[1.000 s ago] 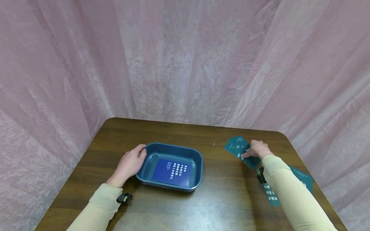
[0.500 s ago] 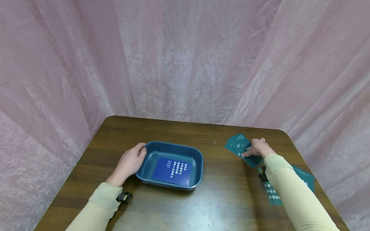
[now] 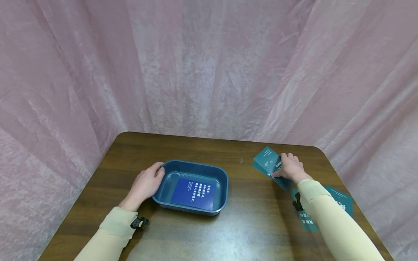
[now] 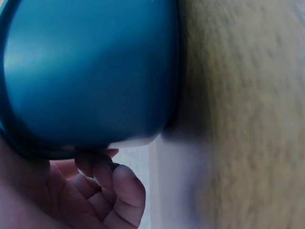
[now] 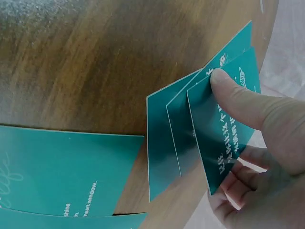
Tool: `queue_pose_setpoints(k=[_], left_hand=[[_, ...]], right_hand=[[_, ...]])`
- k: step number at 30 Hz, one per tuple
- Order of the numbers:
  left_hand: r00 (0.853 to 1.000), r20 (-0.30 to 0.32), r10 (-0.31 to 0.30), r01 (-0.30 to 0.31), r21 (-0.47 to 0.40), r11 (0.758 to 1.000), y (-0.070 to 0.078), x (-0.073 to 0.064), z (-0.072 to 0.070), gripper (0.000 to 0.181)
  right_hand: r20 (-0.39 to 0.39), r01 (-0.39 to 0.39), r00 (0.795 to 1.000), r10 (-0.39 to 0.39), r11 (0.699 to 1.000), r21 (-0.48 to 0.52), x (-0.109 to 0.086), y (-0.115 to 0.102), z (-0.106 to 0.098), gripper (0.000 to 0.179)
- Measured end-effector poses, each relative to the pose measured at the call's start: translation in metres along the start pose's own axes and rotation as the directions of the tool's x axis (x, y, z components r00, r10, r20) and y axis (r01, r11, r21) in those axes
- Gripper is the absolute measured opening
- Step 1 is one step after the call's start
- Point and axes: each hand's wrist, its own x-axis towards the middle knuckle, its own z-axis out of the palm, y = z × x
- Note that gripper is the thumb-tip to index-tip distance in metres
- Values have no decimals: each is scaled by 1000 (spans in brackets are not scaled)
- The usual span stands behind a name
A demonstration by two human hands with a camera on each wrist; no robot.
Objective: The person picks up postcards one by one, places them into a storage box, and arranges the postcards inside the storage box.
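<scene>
My left hand (image 3: 145, 185) grips the left end of a blue rectangular tray (image 3: 225, 181). In the left wrist view, curled fingers (image 4: 126, 191) sit beneath the tray's rim. A dark blue card (image 3: 193, 194) printed with white characters lies inside the tray. At the right, my right hand (image 3: 290, 169) pinches a teal card (image 3: 266, 157) at the top of a fanned group. The right wrist view shows its thumb on the face of that top card (image 5: 224, 138) and curled fingers at the edge. Beneath it, two more teal cards (image 5: 167, 136) spread out, overlapping one another.
More teal cards (image 3: 341, 199) lie near the table's right edge, partly hidden under the right forearm. The brown wooden table (image 3: 241, 232) has rounded back corners. A pink velvety curtain (image 3: 209, 72) hangs behind and at both sides.
The top teal card has turned and shifted away from me relative to the cards under it, along with my right hand's fingers. The left hand and tray stay in place.
</scene>
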Motion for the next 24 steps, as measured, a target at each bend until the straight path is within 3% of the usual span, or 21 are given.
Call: queue_pose_setpoints(k=[10, 15, 18, 24], left_hand=[[1000, 3, -1, 1, -2, 1000, 0, 1, 0, 45], [1000, 6, -7, 7, -4, 1000, 0, 1, 1, 45], [1000, 5, -11, 11, -3, 1000, 0, 1, 1, 45], [1000, 3, -10, 10, -6, 1000, -1, 1, 1, 45]], right_hand=[[-107, 59, 993, -57, 998, 13, -3, -1, 3, 97], [-196, 117, 976, -96, 988, 101, -12, -3, 1, 68], [-204, 140, 973, -110, 980, 140, -15, -5, -1, 51], [-228, 204, 960, -160, 962, 180, -20, -10, -4, 35]])
